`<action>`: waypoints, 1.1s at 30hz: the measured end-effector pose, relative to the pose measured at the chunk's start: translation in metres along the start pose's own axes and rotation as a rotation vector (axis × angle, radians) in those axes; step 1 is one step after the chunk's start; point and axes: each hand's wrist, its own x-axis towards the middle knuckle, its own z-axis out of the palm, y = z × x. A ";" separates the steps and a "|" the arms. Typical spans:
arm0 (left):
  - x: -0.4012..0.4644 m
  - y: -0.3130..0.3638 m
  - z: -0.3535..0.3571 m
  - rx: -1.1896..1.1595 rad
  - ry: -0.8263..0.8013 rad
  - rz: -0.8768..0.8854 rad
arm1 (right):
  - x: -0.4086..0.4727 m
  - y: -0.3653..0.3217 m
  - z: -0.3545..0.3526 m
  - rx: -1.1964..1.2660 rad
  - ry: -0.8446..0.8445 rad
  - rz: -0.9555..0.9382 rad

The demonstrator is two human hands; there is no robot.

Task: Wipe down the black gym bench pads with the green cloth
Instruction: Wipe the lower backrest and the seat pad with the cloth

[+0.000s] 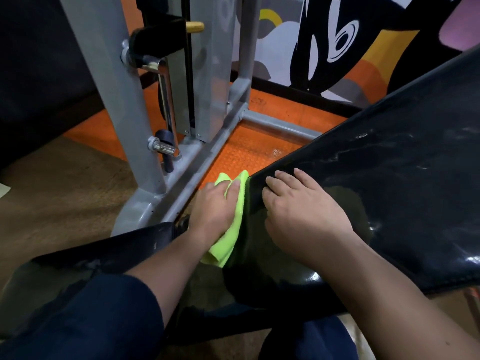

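Observation:
A glossy black bench pad [389, 162] slopes up from the centre to the upper right, with wet streaks on its surface. My left hand [213, 211] presses the green cloth [230, 229] against the pad's left side edge, thumb and fingers curled into the cloth. My right hand [304, 211] rests flat on top of the pad near that same edge, fingers straight and reaching its upper corner. A second black pad [85, 261] lies lower left, partly hidden by my dark-sleeved left arm.
A grey steel machine frame [130, 118] with a chrome peg [163, 148] stands just left of the cloth. Its base rail [197, 172] runs diagonally over orange rubber flooring [249, 149]. Brown carpet [65, 183] lies to the left, and a painted wall [337, 48] is behind.

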 end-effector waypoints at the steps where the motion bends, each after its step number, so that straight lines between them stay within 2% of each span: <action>1: -0.007 -0.001 0.001 -0.006 0.022 0.025 | -0.001 0.000 0.001 0.001 -0.001 0.003; 3: -0.023 -0.012 0.001 -0.054 0.048 0.036 | -0.003 0.000 0.003 -0.004 -0.012 0.009; 7: -0.013 -0.014 -0.003 -0.012 0.036 -0.083 | -0.001 0.001 0.002 0.000 -0.012 0.004; 11: -0.038 -0.019 -0.001 -0.004 0.046 0.045 | -0.003 0.000 0.003 -0.010 -0.021 0.006; 15: -0.025 -0.025 -0.007 0.014 0.013 -0.040 | 0.000 0.000 0.002 -0.005 -0.002 0.012; 19: -0.047 -0.024 -0.005 0.033 0.018 0.099 | -0.002 0.001 0.004 -0.005 -0.033 0.015; 23: -0.038 -0.021 -0.006 0.056 0.039 -0.034 | 0.000 0.000 0.001 0.003 -0.013 0.014; 25: -0.055 -0.013 -0.002 0.064 0.076 0.061 | -0.001 0.000 0.001 0.008 -0.021 0.020; 27: -0.073 -0.024 -0.001 0.014 0.030 0.128 | -0.003 0.000 0.002 0.006 -0.032 0.022; 29: -0.072 -0.036 -0.002 0.030 0.009 0.059 | -0.002 0.000 0.002 0.006 -0.028 0.022; 31: -0.069 -0.030 -0.001 0.061 0.056 0.000 | -0.001 0.001 0.002 0.012 -0.018 0.026; 33: -0.080 -0.022 0.002 0.052 0.056 0.012 | -0.001 0.001 0.002 0.011 -0.020 0.029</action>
